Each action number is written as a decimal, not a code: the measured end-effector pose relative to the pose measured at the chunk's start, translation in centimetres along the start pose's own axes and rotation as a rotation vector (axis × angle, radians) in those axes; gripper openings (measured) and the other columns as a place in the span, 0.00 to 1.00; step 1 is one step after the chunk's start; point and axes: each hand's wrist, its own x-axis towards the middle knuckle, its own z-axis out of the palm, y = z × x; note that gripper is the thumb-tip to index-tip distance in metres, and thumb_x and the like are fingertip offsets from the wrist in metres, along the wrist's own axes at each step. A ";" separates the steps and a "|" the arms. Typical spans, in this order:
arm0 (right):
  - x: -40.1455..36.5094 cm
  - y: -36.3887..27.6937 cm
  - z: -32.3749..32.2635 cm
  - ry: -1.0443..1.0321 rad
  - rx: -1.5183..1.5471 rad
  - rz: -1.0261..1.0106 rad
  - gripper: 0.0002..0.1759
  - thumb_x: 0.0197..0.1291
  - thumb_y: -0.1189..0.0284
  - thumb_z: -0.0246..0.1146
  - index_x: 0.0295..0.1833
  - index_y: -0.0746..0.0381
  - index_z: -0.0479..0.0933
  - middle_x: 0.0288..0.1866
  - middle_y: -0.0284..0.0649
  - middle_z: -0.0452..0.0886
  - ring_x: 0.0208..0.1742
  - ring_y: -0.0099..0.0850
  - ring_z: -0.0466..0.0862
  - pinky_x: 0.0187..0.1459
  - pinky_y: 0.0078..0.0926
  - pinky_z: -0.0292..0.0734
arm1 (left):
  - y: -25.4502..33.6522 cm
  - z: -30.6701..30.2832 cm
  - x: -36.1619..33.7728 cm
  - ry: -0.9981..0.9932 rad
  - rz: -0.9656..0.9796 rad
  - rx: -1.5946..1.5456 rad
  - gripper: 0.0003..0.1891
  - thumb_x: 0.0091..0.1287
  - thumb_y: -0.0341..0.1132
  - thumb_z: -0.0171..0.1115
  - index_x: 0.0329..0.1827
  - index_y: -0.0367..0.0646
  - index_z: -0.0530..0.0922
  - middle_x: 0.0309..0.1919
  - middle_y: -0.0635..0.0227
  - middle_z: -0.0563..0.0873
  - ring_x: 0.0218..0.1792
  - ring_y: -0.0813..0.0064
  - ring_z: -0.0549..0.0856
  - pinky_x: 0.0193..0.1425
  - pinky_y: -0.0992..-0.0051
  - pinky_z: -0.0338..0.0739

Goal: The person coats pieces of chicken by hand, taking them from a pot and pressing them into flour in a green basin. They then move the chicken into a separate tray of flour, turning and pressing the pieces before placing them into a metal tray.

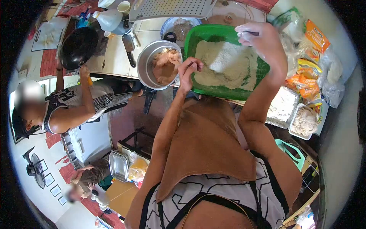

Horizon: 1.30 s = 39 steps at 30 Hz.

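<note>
The green basin [213, 32] sits on the desk [114, 57] in front of the person, near its front edge. Its base is covered with pale crumb coating [225, 66], heaped whiter toward the middle. It is a rounded rectangle. In this warped view its sides look about equal, so I cannot tell which way its long axis runs.

The left hand [189, 70] rests at the basin's near-left rim, fingers [194, 63] curled in with tips pressed together. The right hand [261, 40] is raised over the basin's far-right corner, fingers [244, 30] dusted white and bunched together. I cannot tell whether either hand grips anything.

Touching the basin's left side is a metal pot [146, 57] of raw pale meat pieces [166, 63], its black handle [170, 37] pointing away from the person. Beyond the basin, to the left, lies a patterned plate [167, 24]. Right of the basin are orange packets [307, 82], and near them a clear tub of white flour [282, 107] and a tub of coated pieces [305, 122].

Well left of the basin, another person's hand [84, 70] holds a black wok [78, 45].
</note>
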 end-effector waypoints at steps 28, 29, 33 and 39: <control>0.7 24.7 18.2 -0.410 -0.937 -0.507 0.17 0.62 0.64 0.61 0.45 0.67 0.84 0.50 0.53 0.84 0.54 0.51 0.83 0.55 0.51 0.78 | -0.3 0.0 0.0 0.023 0.056 -0.036 0.14 0.71 0.36 0.53 0.44 0.31 0.78 0.38 0.59 0.83 0.38 0.69 0.81 0.44 0.70 0.75; 0.1 23.7 17.9 -0.289 -0.888 -0.629 0.18 0.60 0.65 0.61 0.48 0.67 0.84 0.57 0.53 0.80 0.57 0.52 0.81 0.59 0.52 0.76 | -0.4 0.0 -0.2 0.031 0.057 -0.038 0.14 0.71 0.36 0.53 0.44 0.31 0.78 0.38 0.59 0.83 0.38 0.70 0.81 0.44 0.70 0.75; 1.3 22.9 16.2 -0.283 -0.760 -0.505 0.26 0.57 0.67 0.62 0.61 0.65 0.78 0.74 0.58 0.66 0.67 0.58 0.73 0.68 0.57 0.66 | -0.5 -0.2 -0.2 0.045 0.034 -0.025 0.14 0.71 0.37 0.53 0.45 0.31 0.78 0.38 0.59 0.83 0.38 0.69 0.81 0.44 0.71 0.75; 4.7 20.2 18.8 -0.250 -0.875 -0.017 0.40 0.52 0.64 0.66 0.74 0.59 0.66 0.77 0.62 0.60 0.76 0.54 0.63 0.67 0.63 0.66 | -0.3 0.0 -0.2 0.040 0.039 -0.028 0.14 0.71 0.37 0.54 0.46 0.33 0.79 0.40 0.57 0.84 0.40 0.69 0.82 0.45 0.70 0.76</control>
